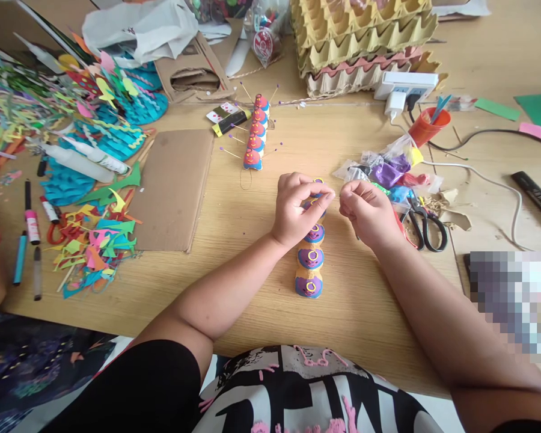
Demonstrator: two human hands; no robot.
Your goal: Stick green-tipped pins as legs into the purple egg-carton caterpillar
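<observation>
My left hand (pixel 300 207) is over the upper part of a painted egg-carton strip (pixel 311 258), thumb and forefinger pinched together; whatever is between them is too small to make out. The strip has purple and blue bumps with yellow rings and small drawn faces. Just right of the strip, my right hand (pixel 367 211) is also closed in a pinch, its fingertips near the left ones with a small gap. Farther back stands a second strip (pixel 255 141), red and blue, with purple-tipped sticks poking out of its sides.
Black-handled scissors (pixel 426 225) and bagged clay (pixel 390 170) lie right of my right hand. A cardboard sheet (pixel 175 189), paper scraps (pixel 101 243) and glue bottles are on the left. Egg trays (pixel 365 36), a power strip (pixel 408 85) and an orange cup (pixel 429 125) stand behind.
</observation>
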